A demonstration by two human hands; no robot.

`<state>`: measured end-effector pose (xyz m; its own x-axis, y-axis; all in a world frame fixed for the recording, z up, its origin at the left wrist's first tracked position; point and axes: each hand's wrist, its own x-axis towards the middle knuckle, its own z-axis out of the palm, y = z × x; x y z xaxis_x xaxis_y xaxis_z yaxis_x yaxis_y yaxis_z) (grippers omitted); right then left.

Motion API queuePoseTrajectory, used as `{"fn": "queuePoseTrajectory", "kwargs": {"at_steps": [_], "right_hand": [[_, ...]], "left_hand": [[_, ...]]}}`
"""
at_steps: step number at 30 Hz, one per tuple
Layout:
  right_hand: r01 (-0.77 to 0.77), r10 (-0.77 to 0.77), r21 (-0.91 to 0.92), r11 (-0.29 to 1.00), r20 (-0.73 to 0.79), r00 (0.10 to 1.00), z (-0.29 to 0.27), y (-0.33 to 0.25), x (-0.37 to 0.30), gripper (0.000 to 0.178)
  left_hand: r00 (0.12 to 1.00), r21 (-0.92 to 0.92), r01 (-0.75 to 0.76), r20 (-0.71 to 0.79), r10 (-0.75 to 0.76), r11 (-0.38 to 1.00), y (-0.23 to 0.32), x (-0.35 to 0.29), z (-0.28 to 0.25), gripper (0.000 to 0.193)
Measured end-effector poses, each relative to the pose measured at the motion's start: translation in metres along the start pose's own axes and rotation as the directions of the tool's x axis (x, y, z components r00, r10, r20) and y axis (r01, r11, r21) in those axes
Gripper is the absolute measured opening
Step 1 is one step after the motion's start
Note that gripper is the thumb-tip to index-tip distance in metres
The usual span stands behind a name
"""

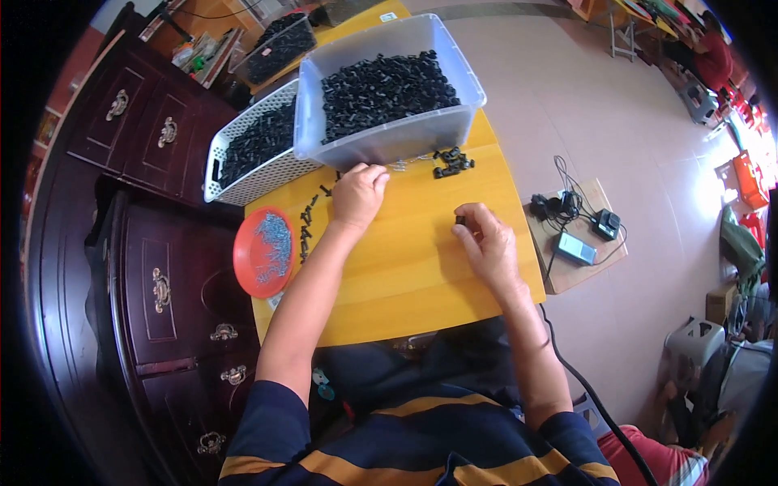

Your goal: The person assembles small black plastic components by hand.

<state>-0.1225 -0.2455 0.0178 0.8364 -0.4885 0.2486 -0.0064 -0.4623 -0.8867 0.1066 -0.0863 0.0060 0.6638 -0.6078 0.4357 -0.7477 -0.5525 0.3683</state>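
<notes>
My right hand [489,248] is above the right half of the yellow table [389,275], with a small black plastic part [460,219] pinched between thumb and fingers. My left hand [359,194] is closed at the front of the clear plastic bin [389,152], its fingertips pressed together; what they hold, if anything, is hidden. Some small clear or silvery pieces [399,166] lie just right of it. A little pile of black parts [452,163] rests by the bin's right corner. More black parts [305,219] form a rough row left of my left forearm.
Black pieces fill the clear bin and a white perforated basket [267,180] beside it. A red dish [241,253] of small silvery screws sits at the left edge. Dark wooden cabinets [146,267] stand left. Right, a board [571,279] carries cables and a device. Other people sit farther right.
</notes>
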Motion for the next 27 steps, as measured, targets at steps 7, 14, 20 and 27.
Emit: {"fn": "queuePoseTrajectory", "kwargs": {"at_steps": [7, 14, 20, 27], "right_hand": [[-0.095, 0.103, 0.161, 0.982, -0.045, 0.994, 0.005, -0.004, -0.019, 0.026], [-0.156, 0.153, 0.470, 0.869, 0.045, 0.987, 0.014, -0.003, -0.035, 0.021], [-0.291, 0.215, 0.667, 0.686, 0.196, 0.957, 0.008, -0.015, -0.050, 0.017], [-0.295, 0.183, 0.715, 0.634, 0.233, 0.955, 0.002, -0.024, -0.061, 0.015]], "left_hand": [[0.999, 0.007, -0.017, 0.050, 0.017, 1.000, 0.009, -0.033, -0.017, 0.009], [0.936, -0.536, 0.346, 0.248, -0.248, 0.770, 0.086, -0.083, -0.057, 0.002], [0.938, -0.776, 0.347, 0.294, -0.185, 0.527, 0.126, -0.095, -0.066, 0.009], [0.929, -0.773, 0.362, 0.346, -0.132, 0.521, 0.137, -0.105, -0.077, 0.009]]}}
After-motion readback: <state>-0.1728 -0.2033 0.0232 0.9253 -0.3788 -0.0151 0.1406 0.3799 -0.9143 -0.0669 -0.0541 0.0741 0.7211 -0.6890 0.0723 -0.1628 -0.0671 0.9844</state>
